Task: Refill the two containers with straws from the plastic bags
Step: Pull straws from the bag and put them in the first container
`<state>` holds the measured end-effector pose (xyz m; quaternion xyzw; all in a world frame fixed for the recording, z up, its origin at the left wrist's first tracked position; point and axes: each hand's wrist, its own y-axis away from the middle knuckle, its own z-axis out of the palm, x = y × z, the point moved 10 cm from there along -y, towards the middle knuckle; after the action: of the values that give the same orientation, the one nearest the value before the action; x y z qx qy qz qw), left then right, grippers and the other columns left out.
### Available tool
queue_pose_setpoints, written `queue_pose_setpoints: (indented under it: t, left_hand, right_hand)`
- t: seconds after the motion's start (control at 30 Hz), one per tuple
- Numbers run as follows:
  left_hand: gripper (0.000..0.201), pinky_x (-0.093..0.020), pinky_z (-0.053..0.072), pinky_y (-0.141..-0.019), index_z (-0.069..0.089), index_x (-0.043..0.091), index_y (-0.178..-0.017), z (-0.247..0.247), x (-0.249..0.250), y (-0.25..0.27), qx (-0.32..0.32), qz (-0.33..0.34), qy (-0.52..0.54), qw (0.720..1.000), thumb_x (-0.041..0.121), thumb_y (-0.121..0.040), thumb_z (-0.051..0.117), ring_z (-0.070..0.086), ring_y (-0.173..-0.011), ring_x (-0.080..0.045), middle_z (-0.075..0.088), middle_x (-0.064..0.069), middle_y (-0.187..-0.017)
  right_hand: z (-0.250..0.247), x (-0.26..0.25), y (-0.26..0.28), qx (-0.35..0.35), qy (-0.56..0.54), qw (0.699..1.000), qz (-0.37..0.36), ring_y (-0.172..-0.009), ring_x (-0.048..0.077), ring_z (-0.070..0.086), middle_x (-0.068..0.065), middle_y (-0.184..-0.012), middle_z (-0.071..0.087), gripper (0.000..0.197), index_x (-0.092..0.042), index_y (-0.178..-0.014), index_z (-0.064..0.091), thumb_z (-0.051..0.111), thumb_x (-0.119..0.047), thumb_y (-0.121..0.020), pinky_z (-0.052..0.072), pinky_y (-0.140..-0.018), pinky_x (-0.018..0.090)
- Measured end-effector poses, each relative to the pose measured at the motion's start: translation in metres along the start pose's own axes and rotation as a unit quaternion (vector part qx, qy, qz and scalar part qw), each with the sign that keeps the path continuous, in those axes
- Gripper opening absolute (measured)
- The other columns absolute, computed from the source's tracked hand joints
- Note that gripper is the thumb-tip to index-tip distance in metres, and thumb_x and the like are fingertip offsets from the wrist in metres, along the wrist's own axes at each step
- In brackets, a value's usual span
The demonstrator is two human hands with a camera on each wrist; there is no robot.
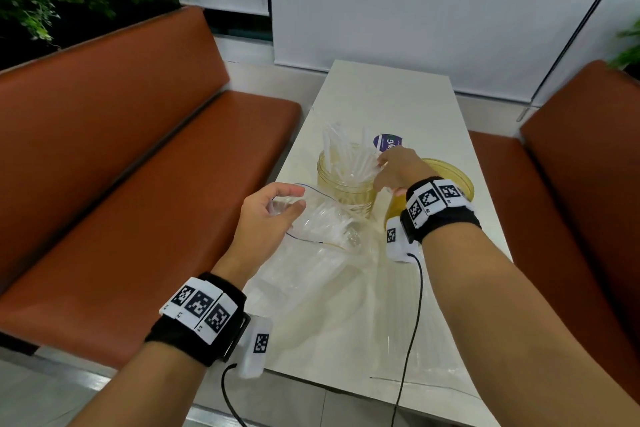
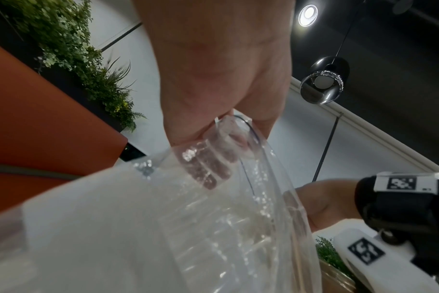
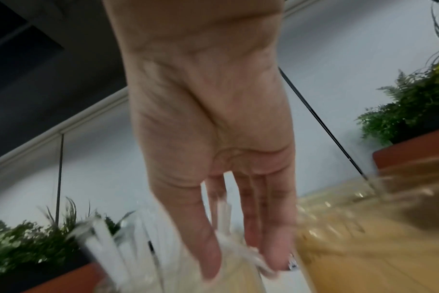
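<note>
Two yellowish clear jars stand mid-table. The left jar (image 1: 343,192) holds a loose bunch of white straws (image 1: 346,156). The right jar (image 1: 459,178) is partly hidden behind my right wrist. My right hand (image 1: 391,170) reaches over the left jar's mouth, thumb and fingers (image 3: 276,247) pinching a few straws (image 3: 224,214). My left hand (image 1: 273,215) grips the open mouth of a clear plastic bag (image 1: 322,229) with straws inside, near the left jar. In the left wrist view its fingers (image 2: 213,164) show through the bag (image 2: 188,228).
A flat clear plastic bag (image 1: 398,340) lies on the white table (image 1: 388,94) near its front edge. A purple round sticker (image 1: 388,142) sits behind the jars. Orange benches flank the table, left (image 1: 138,184) and right (image 1: 571,184). Wrist cables hang off the front edge.
</note>
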<state>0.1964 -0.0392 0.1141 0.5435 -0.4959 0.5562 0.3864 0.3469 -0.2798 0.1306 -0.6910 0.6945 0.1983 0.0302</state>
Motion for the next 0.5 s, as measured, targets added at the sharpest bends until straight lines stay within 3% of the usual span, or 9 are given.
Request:
queue_pose_setpoints:
  t: [0.17,0.23,0.3,0.4,0.5]
  left_hand:
    - [0.016,-0.024,0.057,-0.067,0.074,0.021,-0.105,0.000,-0.003,0.001,-0.002,-0.002,0.000,1.000,0.012,-0.091,0.073,0.071,-0.099,-0.017,0.071,0.014,-0.100]
    - [0.016,-0.025,0.058,-0.068,0.075,0.021,-0.104,-0.001,-0.004,0.002,0.000,-0.003,0.000,1.000,0.012,-0.091,0.073,0.071,-0.099,-0.018,0.071,0.014,-0.100]
    - [0.016,-0.026,0.058,-0.069,0.075,0.022,-0.104,-0.001,-0.005,0.003,0.000,-0.004,0.001,1.000,0.012,-0.091,0.073,0.071,-0.099,-0.018,0.072,0.013,-0.102]
    - [0.016,-0.030,0.060,-0.073,0.075,0.021,-0.104,-0.002,-0.004,0.004,-0.002,-0.009,-0.001,1.000,0.012,-0.092,0.072,0.071,-0.100,-0.019,0.073,0.010,-0.109]
    - [0.016,-0.036,0.061,-0.079,0.074,0.022,-0.104,0.000,-0.001,0.003,-0.007,-0.007,-0.010,1.000,0.012,-0.093,0.071,0.071,-0.098,-0.020,0.073,0.011,-0.114]
  right_hand:
    - [0.000,0.011,0.004,0.127,-0.060,0.990,0.002,-0.105,0.026,0.068,0.010,-0.124,0.065,0.050,-0.019,-0.123,0.069,0.063,0.006,-0.081,0.059,-0.089,0.033]
    - [-0.006,0.016,0.008,0.152,-0.078,0.985,0.014,-0.109,0.028,0.065,0.010,-0.132,0.059,0.060,-0.022,-0.131,0.063,0.071,0.003,-0.078,0.058,-0.092,0.038]
    - [-0.020,0.021,0.013,0.181,-0.078,0.980,0.023,-0.109,0.029,0.064,0.007,-0.127,0.059,0.065,-0.024,-0.131,0.060,0.081,-0.005,-0.073,0.057,-0.088,0.038]
    - [-0.049,0.019,0.017,0.204,-0.056,0.977,0.014,-0.097,0.026,0.067,0.003,-0.110,0.064,0.046,-0.021,-0.107,0.071,0.090,-0.014,-0.066,0.053,-0.075,0.031]
    - [-0.086,0.010,0.019,0.233,-0.021,0.972,-0.003,-0.087,0.026,0.070,0.005,-0.098,0.073,0.016,-0.016,-0.089,0.078,0.084,-0.018,-0.075,0.056,-0.072,0.029]
